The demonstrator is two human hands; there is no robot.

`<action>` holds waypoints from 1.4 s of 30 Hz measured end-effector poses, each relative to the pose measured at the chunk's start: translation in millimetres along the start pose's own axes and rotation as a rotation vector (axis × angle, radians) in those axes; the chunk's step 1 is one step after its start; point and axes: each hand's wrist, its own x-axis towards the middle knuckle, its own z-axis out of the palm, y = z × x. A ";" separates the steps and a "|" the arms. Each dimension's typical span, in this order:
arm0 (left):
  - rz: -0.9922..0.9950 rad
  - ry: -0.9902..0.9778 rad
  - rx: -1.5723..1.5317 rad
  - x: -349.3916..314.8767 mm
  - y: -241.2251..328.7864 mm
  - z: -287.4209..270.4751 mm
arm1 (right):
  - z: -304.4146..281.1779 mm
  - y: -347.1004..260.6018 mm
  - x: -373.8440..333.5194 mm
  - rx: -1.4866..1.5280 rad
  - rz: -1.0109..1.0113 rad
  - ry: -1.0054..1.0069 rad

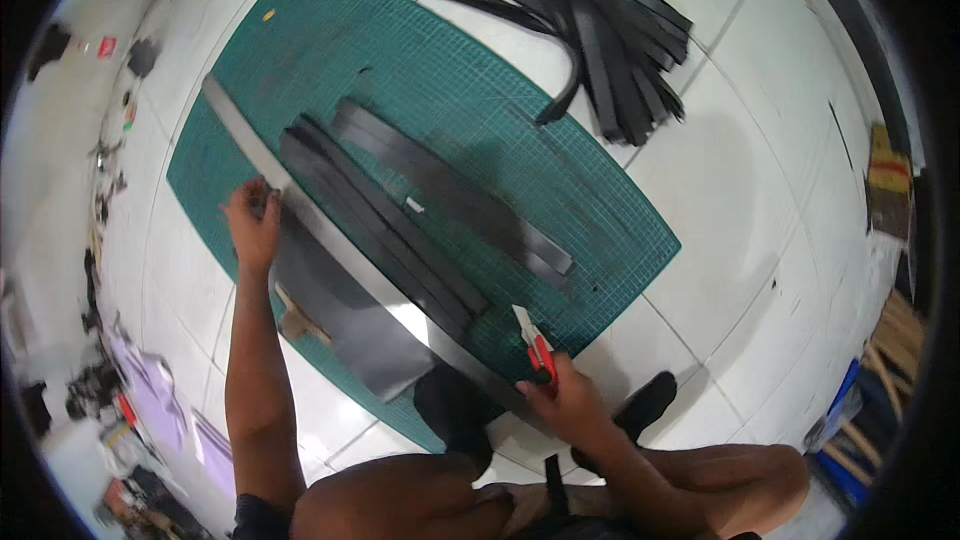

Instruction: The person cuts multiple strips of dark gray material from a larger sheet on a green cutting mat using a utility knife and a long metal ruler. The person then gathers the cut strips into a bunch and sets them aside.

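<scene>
A long metal ruler (330, 233) slants across the green cutting mat (480, 130), from far left to near my feet. Beside and partly beneath it lies a wide black sheet (350, 325) that looks like leather or vinyl. At the ruler's left edge, by the sheet's far end, my left hand (252, 220) is closed with its fingertips on the ruler. My right hand (570, 402) grips a red utility knife (540, 353), blade out and pointing away from me, close to the ruler's near end. Dark strips (380, 225) and another flat strip (455, 190) lie right of the ruler.
A heap of long black strips (590, 30) lies on the white tiled floor beyond the mat. A small white piece (415, 205) sits between the strips. My dark-covered feet (450, 405) are at the mat's near edge. Wooden sticks (890, 370) and a box (888, 180) stand far right.
</scene>
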 end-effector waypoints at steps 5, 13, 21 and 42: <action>-0.016 -0.159 0.144 -121.9 -18.2 -47.3 | 15.7 4.5 -3.2 0.101 -0.034 -0.174; -0.520 -0.142 0.044 -273.0 7.1 -111.8 | 14.5 -19.3 -0.1 0.050 -0.229 -0.273; -0.599 -0.172 -0.022 -317.5 40.6 -91.4 | 34.8 -39.5 -4.2 0.046 -0.317 -0.349; 0.085 -0.008 0.413 -56.8 -30.3 25.1 | 51.4 10.8 21.7 -0.137 -0.255 0.279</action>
